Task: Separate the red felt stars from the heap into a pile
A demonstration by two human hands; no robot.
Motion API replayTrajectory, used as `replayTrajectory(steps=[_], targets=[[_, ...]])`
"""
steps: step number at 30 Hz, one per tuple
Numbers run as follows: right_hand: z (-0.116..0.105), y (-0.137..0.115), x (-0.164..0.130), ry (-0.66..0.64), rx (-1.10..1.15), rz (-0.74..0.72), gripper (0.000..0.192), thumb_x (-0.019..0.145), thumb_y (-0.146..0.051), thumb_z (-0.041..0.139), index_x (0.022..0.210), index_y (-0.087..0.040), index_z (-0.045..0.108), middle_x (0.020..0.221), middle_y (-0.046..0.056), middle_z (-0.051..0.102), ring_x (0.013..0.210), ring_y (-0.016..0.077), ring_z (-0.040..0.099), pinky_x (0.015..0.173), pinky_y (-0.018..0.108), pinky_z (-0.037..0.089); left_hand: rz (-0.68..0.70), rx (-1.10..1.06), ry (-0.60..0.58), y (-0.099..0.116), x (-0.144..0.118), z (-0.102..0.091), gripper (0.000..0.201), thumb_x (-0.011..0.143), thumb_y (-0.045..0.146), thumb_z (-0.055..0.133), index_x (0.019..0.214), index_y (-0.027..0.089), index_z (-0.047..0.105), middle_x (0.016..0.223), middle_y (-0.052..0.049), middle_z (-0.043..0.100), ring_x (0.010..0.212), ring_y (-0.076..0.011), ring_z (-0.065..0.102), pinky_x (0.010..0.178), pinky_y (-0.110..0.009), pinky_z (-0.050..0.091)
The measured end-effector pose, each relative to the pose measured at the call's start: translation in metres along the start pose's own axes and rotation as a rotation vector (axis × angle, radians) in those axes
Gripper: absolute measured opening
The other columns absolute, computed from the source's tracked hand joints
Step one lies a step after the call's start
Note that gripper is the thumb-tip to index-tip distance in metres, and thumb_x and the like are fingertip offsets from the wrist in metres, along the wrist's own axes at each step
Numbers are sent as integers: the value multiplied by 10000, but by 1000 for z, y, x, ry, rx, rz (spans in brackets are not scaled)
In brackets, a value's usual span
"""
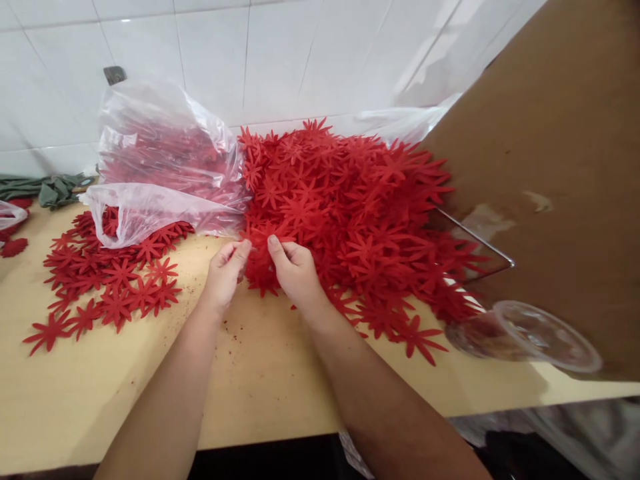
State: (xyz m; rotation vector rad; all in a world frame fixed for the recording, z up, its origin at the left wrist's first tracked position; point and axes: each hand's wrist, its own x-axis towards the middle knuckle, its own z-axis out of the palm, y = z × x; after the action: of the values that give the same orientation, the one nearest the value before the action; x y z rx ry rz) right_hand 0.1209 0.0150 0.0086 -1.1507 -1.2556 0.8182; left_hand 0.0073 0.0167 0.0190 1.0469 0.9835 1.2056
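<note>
Where the big heap [360, 213] of red cutouts thins out at its near left edge, one red flower [260, 235] pinched between both hands just above the table [260, 373]. Left hand [225, 270] curled, thumb and forefinger closed on the flower's left side; right hand [295, 267] likewise curled, thumb raised and pressed against the flower's right side, remaining fingers tucked under and hidden. Both forearms reaching in from the near edge, wrists close together. Further left, a smaller flat spread [107, 280] of the same cutouts, lying well apart from the heap. Behind that, a clear bag [160, 167] stuffed with more red pieces, its mouth sagging onto the spread. To the right, a brown board [550, 167] leaning over the heap, with a clear cup [525, 330] tipped on its side below. Green fabric [50, 189] at far left, against the white tiled wall [300, 53].
</note>
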Motion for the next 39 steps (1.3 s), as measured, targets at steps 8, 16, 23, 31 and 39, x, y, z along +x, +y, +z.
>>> replayTrajectory(steps=[8,16,23,31,39], targets=[[-7,0,3,133,-17,41,449,735,-562,457,500,-184,395,466,-49,363,448,65,332,454,220,295,36,79,74,-3,3,1,206,577,284,657,647,152,515,522,75,442,445,-17,343,437,-180,239],[-5,-3,7,11,230,111,360,649,-545,562,628,-187,530,572,-30,521,543,90,489,546,233,424,23,80,18,-4,3,1,198,578,280,651,650,154,517,527,76,443,442,-19,334,443,-184,242],[-12,4,10,163,201,87,218,684,-387,573,651,-177,525,604,-28,515,548,77,458,548,226,422,45,109,29,-6,4,-1,167,601,271,652,642,152,543,535,62,461,486,-30,375,483,-179,288],[-18,19,16,430,-295,-256,537,677,-249,579,1187,-166,432,1180,156,446,1031,227,478,856,417,421,-30,29,128,-4,6,0,402,633,256,660,1018,175,580,620,41,547,537,-49,465,520,-179,341],[-6,9,4,80,-481,-430,308,746,-194,501,1048,-182,558,1026,105,567,984,212,508,882,408,421,-58,2,29,-3,4,-1,345,661,267,632,986,150,618,571,48,518,455,-26,388,447,-167,289]])
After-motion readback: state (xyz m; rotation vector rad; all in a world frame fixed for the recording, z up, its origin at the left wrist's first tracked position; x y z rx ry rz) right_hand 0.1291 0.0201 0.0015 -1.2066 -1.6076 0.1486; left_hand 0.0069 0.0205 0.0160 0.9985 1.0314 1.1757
